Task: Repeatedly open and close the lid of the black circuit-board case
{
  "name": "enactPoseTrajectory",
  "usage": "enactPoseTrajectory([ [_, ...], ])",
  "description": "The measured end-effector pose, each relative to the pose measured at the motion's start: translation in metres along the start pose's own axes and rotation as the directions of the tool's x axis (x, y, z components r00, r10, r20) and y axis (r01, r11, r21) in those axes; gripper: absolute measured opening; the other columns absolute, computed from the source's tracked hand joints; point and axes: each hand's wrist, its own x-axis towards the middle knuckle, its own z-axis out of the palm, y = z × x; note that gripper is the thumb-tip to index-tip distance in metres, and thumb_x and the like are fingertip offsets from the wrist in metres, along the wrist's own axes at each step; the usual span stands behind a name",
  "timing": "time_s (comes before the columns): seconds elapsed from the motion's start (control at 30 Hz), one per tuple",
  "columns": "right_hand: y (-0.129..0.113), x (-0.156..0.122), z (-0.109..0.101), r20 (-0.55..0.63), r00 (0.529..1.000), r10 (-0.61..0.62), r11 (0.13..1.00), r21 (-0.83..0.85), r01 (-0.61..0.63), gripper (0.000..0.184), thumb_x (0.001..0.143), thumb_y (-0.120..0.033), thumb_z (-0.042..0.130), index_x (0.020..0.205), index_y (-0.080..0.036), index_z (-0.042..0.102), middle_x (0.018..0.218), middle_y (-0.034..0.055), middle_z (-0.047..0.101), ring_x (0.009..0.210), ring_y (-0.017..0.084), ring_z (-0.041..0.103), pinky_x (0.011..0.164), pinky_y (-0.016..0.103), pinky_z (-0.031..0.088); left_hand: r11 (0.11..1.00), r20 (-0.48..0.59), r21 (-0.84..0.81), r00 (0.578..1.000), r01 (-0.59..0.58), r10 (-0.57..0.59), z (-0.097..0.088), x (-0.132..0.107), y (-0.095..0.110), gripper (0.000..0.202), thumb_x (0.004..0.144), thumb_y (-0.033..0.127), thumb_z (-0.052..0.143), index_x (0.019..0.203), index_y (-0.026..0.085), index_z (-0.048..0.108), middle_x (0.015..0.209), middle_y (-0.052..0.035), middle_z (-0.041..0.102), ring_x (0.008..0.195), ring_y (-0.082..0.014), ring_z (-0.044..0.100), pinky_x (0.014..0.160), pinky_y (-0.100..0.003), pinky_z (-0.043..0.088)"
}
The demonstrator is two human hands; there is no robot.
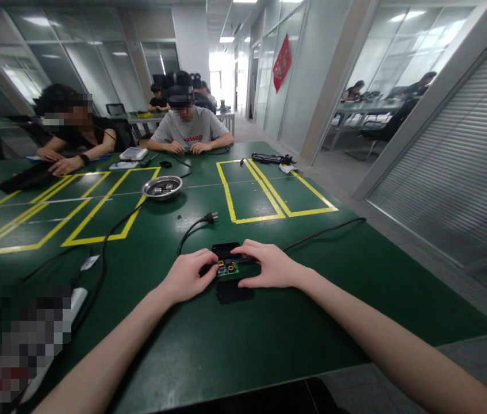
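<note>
A small green circuit board (233,269) with copper-wound coils lies between my hands, over an opened black plastic case. One case half (225,248) shows behind the board, and the other black half (235,292) lies in front. My left hand (188,277) is closed, thumb and fingers pinching the board's left end. From the right, my right hand (272,265) reaches in with thumb and index finger apart. Its index fingertip is near the rear case half, its thumb at the front half. Dark leads run under the right palm, where the other fingers are partly hidden.
A power plug (211,218) on a black cord lies behind my left hand. Another black cord (325,234) stretches right. Farther back stands a metal bowl (162,188) with metal parts. Yellow tape (260,218) marks the green table. Two people sit across; a power strip (56,339) lies left.
</note>
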Motion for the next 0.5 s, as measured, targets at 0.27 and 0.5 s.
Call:
enactPoseTrajectory([
  [0.27, -0.006, 0.004, 0.014, -0.098, 0.992, 0.081, 0.994, -0.066, -0.088, 0.045, 0.078, -0.040, 0.082, 0.116, -0.021, 0.069, 0.106, 0.0053, 0.072, 0.092, 0.022, 0.071, 0.080, 0.033, 0.055, 0.999, -0.038, 0.045, 0.999, -0.020, 0.022, 0.002, 0.001, -0.002, 0.024, 0.102, 0.031, 0.049, 0.101, 0.021, 0.070, 0.090, -0.0024, 0.070, 0.068, -0.0140, 0.064, 0.064, -0.024, 0.048],
  [0.5, -0.010, 0.008, 0.016, -0.103, 0.987, 0.123, 0.985, -0.108, -0.134, 0.038, 0.080, -0.038, 0.080, 0.113, -0.021, 0.072, 0.105, 0.0055, 0.073, 0.092, 0.024, 0.073, 0.078, 0.034, 0.055, 0.998, -0.050, 0.065, 0.998, -0.023, 0.027, 0.003, 0.001, -0.003, 0.024, 0.103, 0.031, 0.049, 0.102, 0.022, 0.071, 0.090, -0.0020, 0.070, 0.069, -0.0140, 0.065, 0.063, -0.023, 0.049],
])
